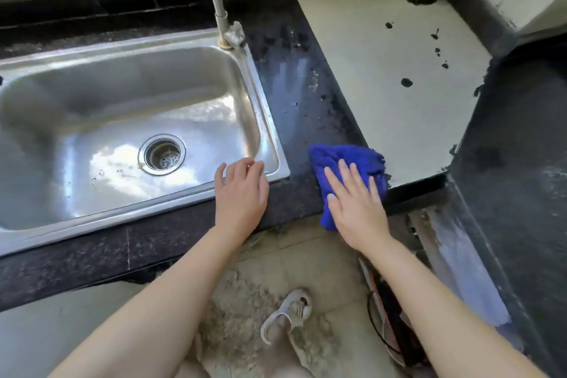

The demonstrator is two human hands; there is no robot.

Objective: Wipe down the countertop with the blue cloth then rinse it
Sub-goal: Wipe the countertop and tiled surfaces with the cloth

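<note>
Blue cloth (346,163) lies crumpled on the dark surface (294,120), near its front edge, between the steel sink (122,120) on the left and a pale tile panel (395,77) on the right. One corner of the cloth hangs a little over the front edge. The right hand (356,205) presses flat on the near part of the cloth, fingers stretched and slightly spread, not curled around it. The left hand (242,193) is released and holds nothing; its palm rests on the front edge of the surface and its fingertips touch the near right corner of the sink rim. The sink basin looks wet and shiny, with a round drain (162,154) in the middle. A metal faucet (227,24) stands at the far right corner of the sink. The dark surface to the right of the sink shows a wet, streaky patch. Below, on the dusty floor (306,258), one foot in a white sandal (288,313) is visible.
</note>
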